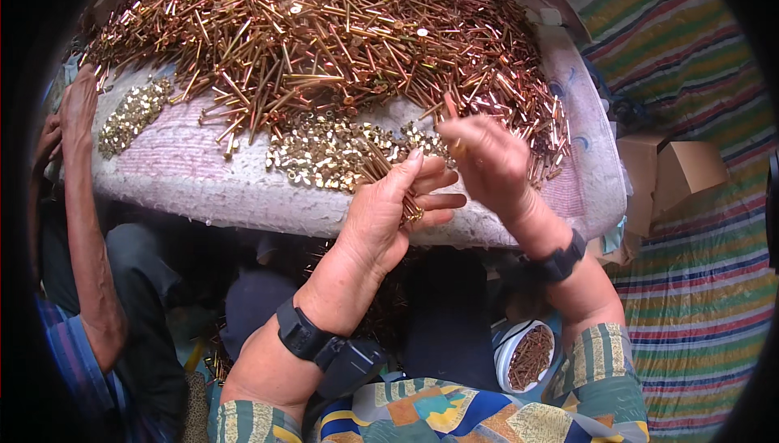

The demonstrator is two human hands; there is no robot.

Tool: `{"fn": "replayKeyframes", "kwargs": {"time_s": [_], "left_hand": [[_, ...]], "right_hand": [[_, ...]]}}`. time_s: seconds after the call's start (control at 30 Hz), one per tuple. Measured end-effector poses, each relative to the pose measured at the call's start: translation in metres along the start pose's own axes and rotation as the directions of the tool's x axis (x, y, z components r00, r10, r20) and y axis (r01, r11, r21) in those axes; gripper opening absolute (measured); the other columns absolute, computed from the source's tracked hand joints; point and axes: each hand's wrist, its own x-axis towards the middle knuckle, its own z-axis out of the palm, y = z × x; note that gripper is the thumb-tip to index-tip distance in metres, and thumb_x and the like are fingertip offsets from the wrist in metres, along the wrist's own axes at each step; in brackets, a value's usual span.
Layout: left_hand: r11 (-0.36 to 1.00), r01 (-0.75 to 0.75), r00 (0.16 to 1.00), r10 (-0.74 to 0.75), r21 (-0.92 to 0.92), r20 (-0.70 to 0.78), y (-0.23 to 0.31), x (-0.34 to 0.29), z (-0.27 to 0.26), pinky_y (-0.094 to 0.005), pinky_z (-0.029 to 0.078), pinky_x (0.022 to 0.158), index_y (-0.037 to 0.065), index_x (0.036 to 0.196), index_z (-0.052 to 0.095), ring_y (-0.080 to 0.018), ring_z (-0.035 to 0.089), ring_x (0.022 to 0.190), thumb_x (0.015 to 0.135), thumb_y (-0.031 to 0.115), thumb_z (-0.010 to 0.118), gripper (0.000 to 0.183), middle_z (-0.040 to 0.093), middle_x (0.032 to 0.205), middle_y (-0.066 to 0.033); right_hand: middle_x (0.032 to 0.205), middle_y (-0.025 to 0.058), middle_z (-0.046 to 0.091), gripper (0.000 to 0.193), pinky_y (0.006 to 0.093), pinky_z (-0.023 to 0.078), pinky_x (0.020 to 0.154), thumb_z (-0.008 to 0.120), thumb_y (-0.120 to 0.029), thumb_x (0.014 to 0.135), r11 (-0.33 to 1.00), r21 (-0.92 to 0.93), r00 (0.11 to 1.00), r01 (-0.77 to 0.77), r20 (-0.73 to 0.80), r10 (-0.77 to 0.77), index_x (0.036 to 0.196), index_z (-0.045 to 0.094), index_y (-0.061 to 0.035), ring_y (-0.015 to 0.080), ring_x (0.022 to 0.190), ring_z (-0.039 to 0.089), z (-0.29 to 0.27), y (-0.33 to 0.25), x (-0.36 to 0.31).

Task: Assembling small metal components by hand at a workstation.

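Observation:
My left hand point(380, 212) is turned palm up over the near edge of the padded table. Several long brassy bolts point(373, 163) lie in it under the thumb, with their heads showing by the palm. Close on its right is my right hand point(493, 159), smeared by motion, its fingers curled in. A reddish bolt point(450, 105) sticks up from those fingers; a yellowish bit below it is too blurred to name. Just beyond both hands lies a pile of small gold nuts point(316, 151). Behind that, a large heap of copper-coloured bolts point(324, 37) spreads over the table.
Another person's arm point(85, 199) reaches to the table's left end, near a smaller pile of nuts point(134, 114). A white bucket point(507, 346) of bolts stands below by my right forearm. Right of the table point(203, 199) are a cardboard box point(690, 169) and striped sheeting point(698, 281).

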Motion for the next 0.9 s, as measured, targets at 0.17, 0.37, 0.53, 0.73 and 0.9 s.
{"fn": "replayKeyframes", "kwargs": {"time_s": [0.17, 0.37, 0.53, 0.73, 0.9], "left_hand": [[0.992, -0.015, 0.998, 0.022, -0.129, 0.050, -0.009, 0.006, -0.007, -0.0285, 0.055, 0.058, 0.008, 0.110, 0.049, -0.0228, 0.063, 0.079, 0.091, 0.033, 0.044, 0.032, 0.061, 0.089, -0.0110], [0.975, -0.121, 0.990, 0.132, -0.184, 0.047, -0.014, 0.015, -0.014, -0.0216, 0.044, 0.043, 0.009, 0.085, 0.051, -0.0161, 0.056, 0.054, 0.089, 0.029, 0.051, 0.020, 0.055, 0.067, -0.0052], [0.966, -0.084, 0.982, 0.123, -0.245, 0.147, -0.013, 0.018, -0.017, -0.0243, 0.043, 0.045, 0.010, 0.071, 0.048, -0.0165, 0.055, 0.052, 0.089, 0.033, 0.050, 0.029, 0.053, 0.061, -0.0044], [0.994, -0.074, 0.996, 0.071, -0.076, -0.047, -0.012, 0.013, -0.002, -0.0272, 0.053, 0.066, 0.003, 0.095, 0.059, -0.0259, 0.063, 0.085, 0.091, 0.031, 0.046, 0.031, 0.063, 0.094, -0.0152], [0.992, -0.103, 0.991, 0.097, -0.070, -0.091, -0.011, 0.011, -0.001, -0.0267, 0.052, 0.068, 0.002, 0.111, 0.052, -0.0254, 0.062, 0.091, 0.091, 0.029, 0.046, 0.034, 0.059, 0.106, -0.0142]], "right_hand": [[0.084, 0.0107, 0.059, 0.047, 0.0293, 0.051, 0.062, 0.056, 0.008, 0.064, 0.993, 0.086, 0.985, -0.077, 0.159, 0.063, 0.110, 0.053, 0.0013, 0.0216, 0.067, 0.059, -0.014, -0.017, -0.010], [0.073, 0.0101, 0.057, 0.017, 0.0307, 0.048, 0.054, 0.056, -0.002, 0.073, 0.910, -0.307, 0.960, -0.279, -0.085, 0.266, 0.090, 0.061, -0.0058, 0.0226, 0.060, 0.058, -0.020, 0.035, 0.005], [0.075, 0.0068, 0.055, 0.010, 0.0339, 0.047, 0.055, 0.062, -0.010, 0.075, 0.780, -0.613, 0.911, -0.128, 0.238, 0.336, 0.085, 0.062, -0.0122, 0.0272, 0.066, 0.058, 0.021, 0.057, 0.013], [0.064, 0.0067, 0.058, 0.011, 0.0303, 0.045, 0.048, 0.059, -0.012, 0.080, 0.886, -0.198, 0.904, -0.419, -0.180, 0.387, 0.072, 0.060, -0.0044, 0.0162, 0.053, 0.057, -0.006, 0.069, 0.025], [0.057, 0.0031, 0.057, 0.016, 0.0184, 0.039, 0.039, 0.058, -0.014, 0.084, 0.652, 0.434, 0.750, -0.622, 0.091, 0.655, 0.076, 0.060, 0.0002, 0.0053, 0.044, 0.049, -0.019, 0.033, 0.046]]}}
